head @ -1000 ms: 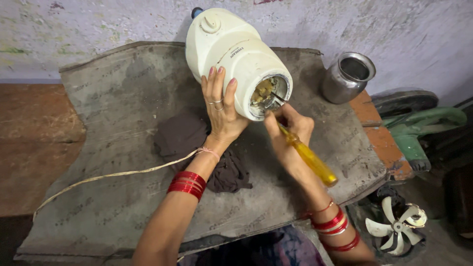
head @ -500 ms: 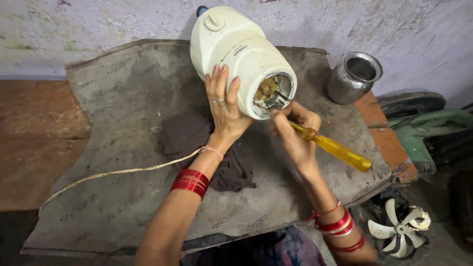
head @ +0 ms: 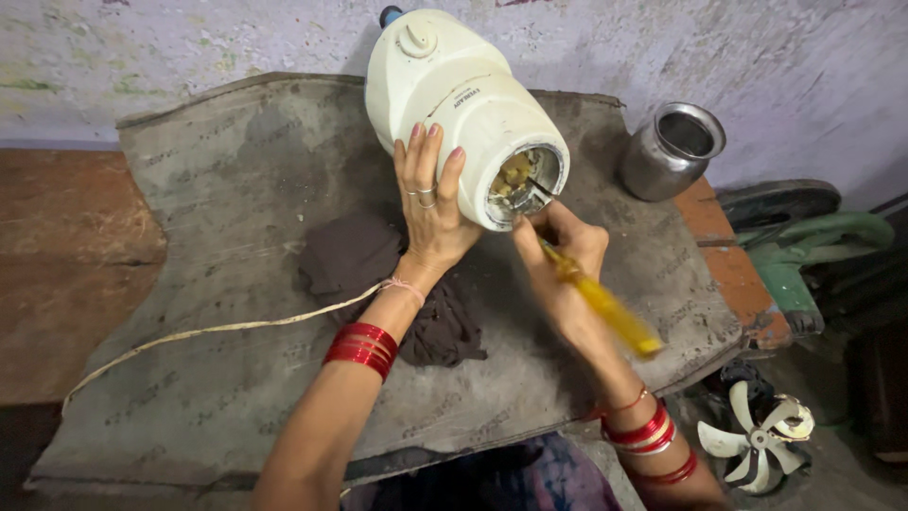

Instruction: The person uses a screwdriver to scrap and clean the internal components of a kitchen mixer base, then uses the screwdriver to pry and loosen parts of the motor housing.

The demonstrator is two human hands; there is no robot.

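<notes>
Two hands are seen at work on one cream appliance body, tipped on its side near the far edge of the counter, open end turned toward the camera. At the left edge a pale cord is trailed across the grey mat toward the wrist. A dark cloth is bunched mid-counter, under the left forearm. The left hand is laid flat with fingers spread against the housing's side, beside the open end, bracing it. Inside the opening brass-coloured motor parts are visible; detail is too small to tell further. The right hand is closed round a yellow-handled screwdriver, shaft aimed into the opening; the handle is blurred, the tip hidden. A steel pot is stood near the far right corner. A white fan blade is lying on the floor off the right edge.

Judged for the step: the housing should be kept pinned so it cannot roll, the driver held in line with the fastener, pressure kept steady so the tip is not slipped onto the windings or the bracing fingers.
</notes>
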